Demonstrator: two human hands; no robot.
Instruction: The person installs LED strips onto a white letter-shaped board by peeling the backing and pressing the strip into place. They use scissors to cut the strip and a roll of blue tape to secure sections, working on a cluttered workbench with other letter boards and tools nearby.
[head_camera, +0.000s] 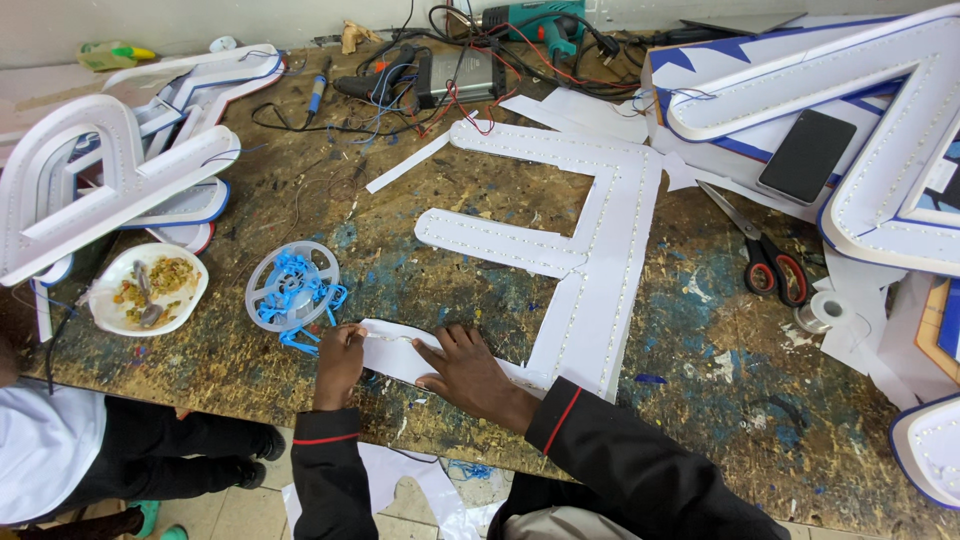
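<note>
A large flat white letter-shaped panel with rows of small lights lies on the worn wooden workbench. Its nearest arm reaches toward the bench's front edge. My left hand pinches the rounded end of that arm. My right hand rests flat on the same arm, fingers spread, pressing it down. A clear plastic reel with blue wire sits just left of my left hand.
A plate of food and stacked white channel letters lie at left. Red-handled scissors, a tape roll, a black phone and more letters lie at right. Tools and cables crowd the back. Another person sits at lower left.
</note>
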